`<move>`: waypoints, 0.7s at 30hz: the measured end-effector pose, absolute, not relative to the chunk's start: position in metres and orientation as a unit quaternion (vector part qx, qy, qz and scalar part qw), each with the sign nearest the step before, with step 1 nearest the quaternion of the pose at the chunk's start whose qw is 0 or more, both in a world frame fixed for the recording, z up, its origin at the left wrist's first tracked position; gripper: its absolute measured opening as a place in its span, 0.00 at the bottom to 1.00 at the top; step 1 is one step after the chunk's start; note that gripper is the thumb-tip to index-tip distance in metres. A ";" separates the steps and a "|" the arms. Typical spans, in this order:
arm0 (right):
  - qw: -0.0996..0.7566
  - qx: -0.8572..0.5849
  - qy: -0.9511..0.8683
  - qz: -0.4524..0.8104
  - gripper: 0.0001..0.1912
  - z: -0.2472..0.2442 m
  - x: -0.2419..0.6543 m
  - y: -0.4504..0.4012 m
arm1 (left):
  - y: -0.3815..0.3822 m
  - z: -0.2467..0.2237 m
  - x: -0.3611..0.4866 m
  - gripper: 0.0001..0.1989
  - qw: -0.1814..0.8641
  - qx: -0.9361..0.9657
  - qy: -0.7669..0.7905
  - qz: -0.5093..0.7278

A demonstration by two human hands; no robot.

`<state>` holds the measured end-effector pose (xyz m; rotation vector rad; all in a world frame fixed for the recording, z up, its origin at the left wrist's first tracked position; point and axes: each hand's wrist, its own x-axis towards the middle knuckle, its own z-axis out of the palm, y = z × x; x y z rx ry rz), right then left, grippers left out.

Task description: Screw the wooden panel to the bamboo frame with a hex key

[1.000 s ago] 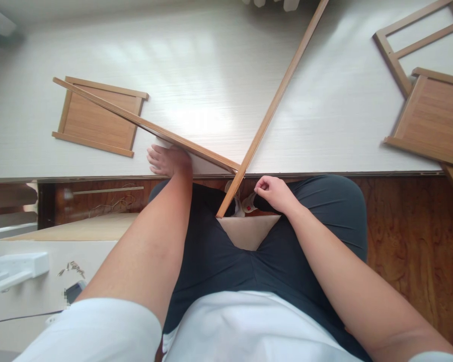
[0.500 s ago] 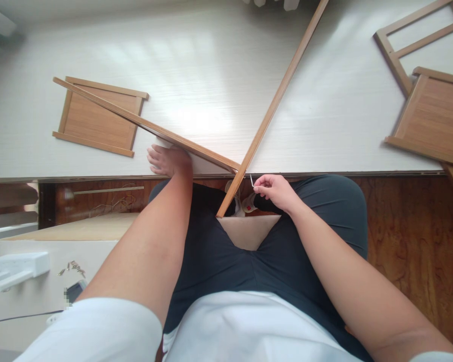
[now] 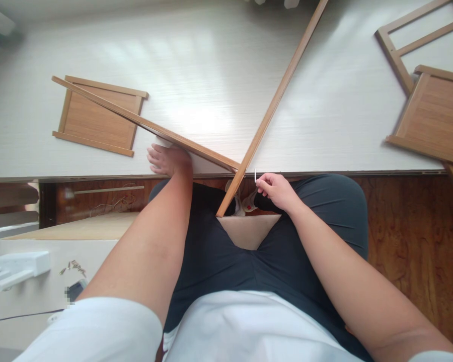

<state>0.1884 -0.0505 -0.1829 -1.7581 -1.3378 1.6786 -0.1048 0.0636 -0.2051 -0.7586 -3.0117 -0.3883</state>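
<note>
Nearest you, to the left of the long, straight light-brown wooden bar point(image 3: 274, 105), a scatter of small metal pieces point(image 3: 75, 269) lies on a white-sided box point(image 3: 26, 294). The bar's near end is at the left corner of a flat beige surface point(image 3: 249, 234) between your thighs, and the bar slants away over the white table point(image 3: 211, 65).

Just right of the bar, near the table edge, your right hand point(image 3: 277, 192) has its fingers closed in a pinch on a thin, pale rod point(image 3: 255, 175). The rod has just gone from tilted to almost upright, which suggests you are turning it in that grip.

Left of the bar, your left hand point(image 3: 168, 160) is open, its fingers loosely spread beside a long brown wooden piece point(image 3: 181, 142) seen edge-on; whether it presses on that piece you cannot tell.

Farther left of the bar is a brown framed wooden panel point(image 3: 98, 116), partly under that piece. Well right of the bar lie a second brown wooden panel point(image 3: 436, 110) and, farthest off, an open brown wooden frame point(image 3: 430, 37)
</note>
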 end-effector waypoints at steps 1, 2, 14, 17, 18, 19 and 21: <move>0.173 -0.621 -0.487 0.590 0.10 -0.184 0.189 -0.051 | 0.064 -0.206 -0.105 0.23 0.010 -0.242 -0.962 -0.125; 0.163 -0.617 -0.498 0.588 0.10 -0.186 0.189 -0.052 | 0.064 -0.207 -0.106 0.23 0.012 -0.242 -0.962 -0.126; 0.059 -0.604 -0.618 0.500 0.09 -0.183 0.188 -0.053 | 0.063 -0.205 -0.106 0.25 -0.003 -0.250 -0.960 -0.124; 0.051 -0.602 -0.627 0.492 0.09 -0.183 0.188 -0.053 | 0.063 -0.206 -0.107 0.24 -0.003 -0.249 -0.961 -0.118; 0.050 -0.600 -0.629 0.491 0.09 -0.183 0.187 -0.053 | 0.062 -0.206 -0.107 0.24 -0.004 -0.249 -0.961 -0.117; 0.049 -0.599 -0.632 0.490 0.08 -0.183 0.187 -0.053 | 0.062 -0.205 -0.106 0.24 -0.006 -0.251 -0.961 -0.118; 0.047 -0.596 -0.639 0.484 0.08 -0.182 0.186 -0.053 | 0.062 -0.204 -0.106 0.23 -0.011 -0.255 -0.959 -0.125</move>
